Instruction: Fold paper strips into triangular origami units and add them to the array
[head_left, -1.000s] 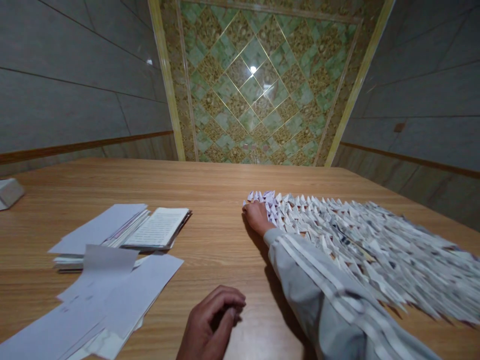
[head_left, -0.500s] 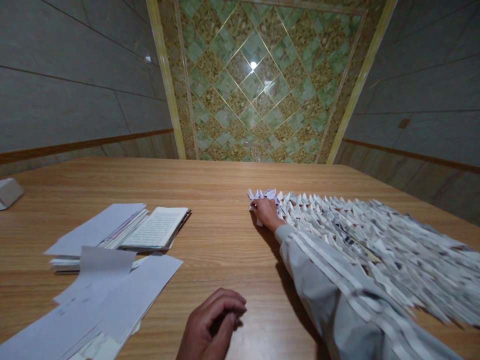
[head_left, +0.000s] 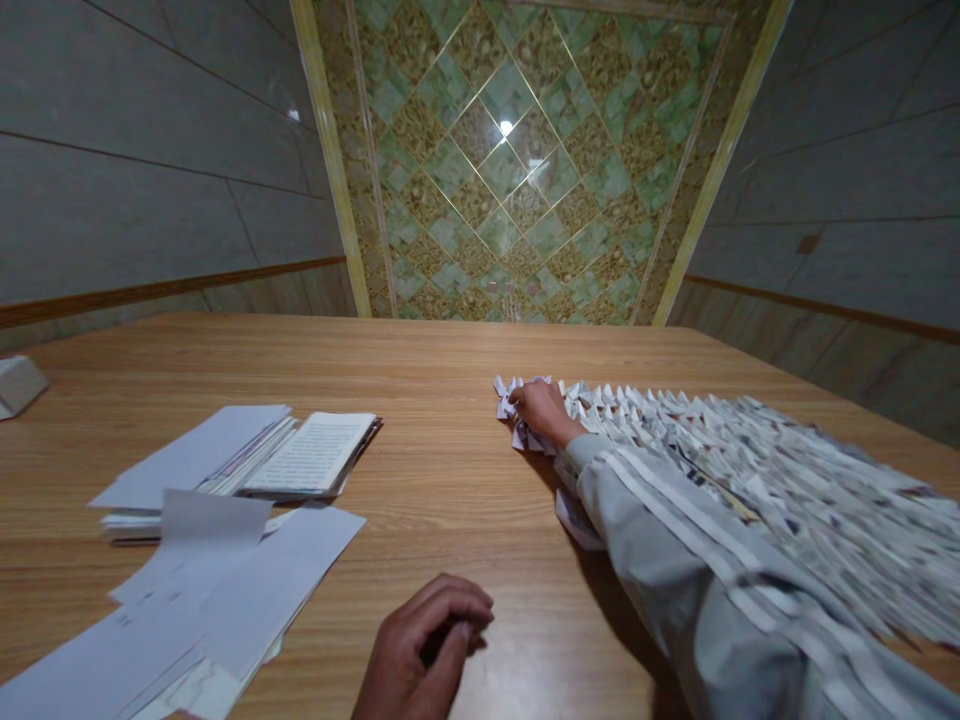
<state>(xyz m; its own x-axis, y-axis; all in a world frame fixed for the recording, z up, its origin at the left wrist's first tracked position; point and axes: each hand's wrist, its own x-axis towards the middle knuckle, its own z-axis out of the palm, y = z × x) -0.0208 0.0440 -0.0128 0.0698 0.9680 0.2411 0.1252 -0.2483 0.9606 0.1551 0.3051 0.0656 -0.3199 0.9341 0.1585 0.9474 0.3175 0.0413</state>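
From the head camera, the action sits at the near-left tip of a great mass of interlocked folded paper units (head_left: 750, 470), printed paper folded into small pointed triangles and packed in slanting rows across the right of the wood-grain worktop (head_left: 457, 520). The right hand (head_left: 546, 412) is right in there at the end of the rows, coming out of a grey sleeve with white stripes (head_left: 697, 570), its fingers (head_left: 525, 395) bearing down on a few pale pointed units. Is that grip a true pinch or just a press? The view can't settle it, as the fingertips are partly lost among the paper. One loose folded unit (head_left: 577, 520) lies on the worktop just beside the sleeve. Down at the bottom of the frame, the left hand (head_left: 420, 645) sits well apart on the wood, its grip closed in a loose curl with nothing showing in it. Further left, an open printed booklet (head_left: 315, 455) tops a stack of papers (head_left: 131, 525), with loose white sheets (head_left: 225, 600) fanned in front. Good handling here looks to call for light pressure and each point seated squarely in line with its row, since thin paper tips crush easily.
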